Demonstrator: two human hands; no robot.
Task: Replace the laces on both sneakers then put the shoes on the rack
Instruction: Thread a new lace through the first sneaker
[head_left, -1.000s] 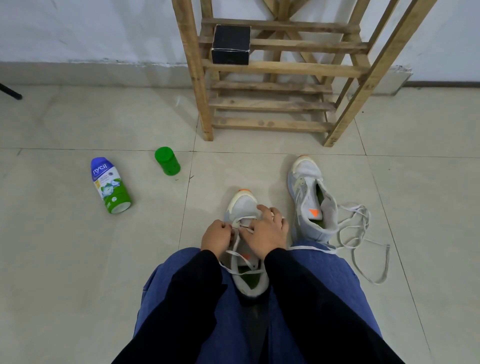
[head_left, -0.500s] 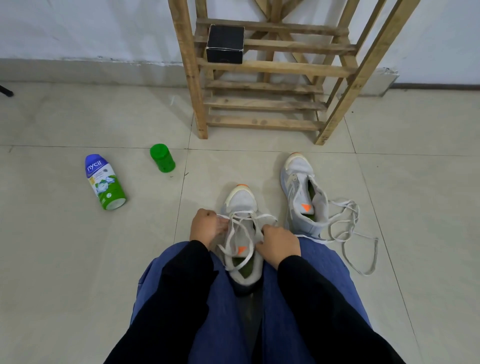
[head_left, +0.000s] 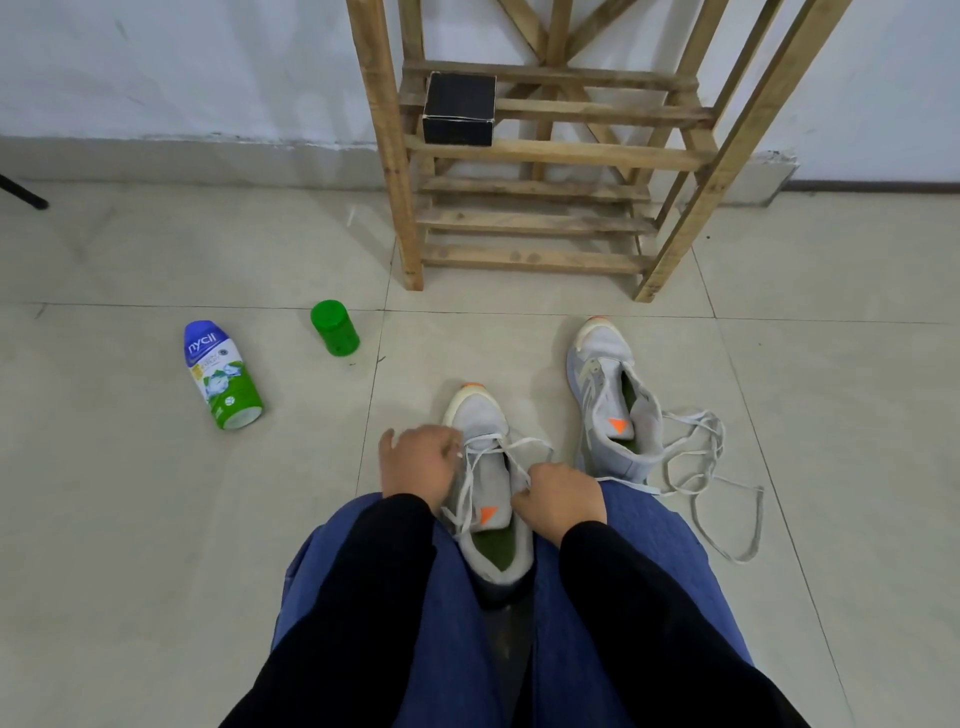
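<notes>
Between the knees, low on the tiled floor: left hand with fingers curled, pinching one end of the white lace just left of the eyelets; right hand closed in a fist round the other strand at the right edge of the tongue. Lace crossed loosely over the front eyelets of the near sneaker, slack, strands trailing back toward the collar. Sneaker grey-white, orange at the toe tip and on the tongue tab, green insole, toe pointing away, heel tucked between the legs of the blue trousers. Black sleeves down to both wrists. Just right and a little farther off, second sneaker, upright on its sole, tongue pulled open, with a loose lace bunched against its right side and trailing nearer across the tile. Beyond both shoes, wooden rack against the white wall, slatted shelves, black box at the left end of an upper shelf. Off to the left, well apart from the shoes, small green container and, farther left, Nycil bottle on its side, blue end away.
</notes>
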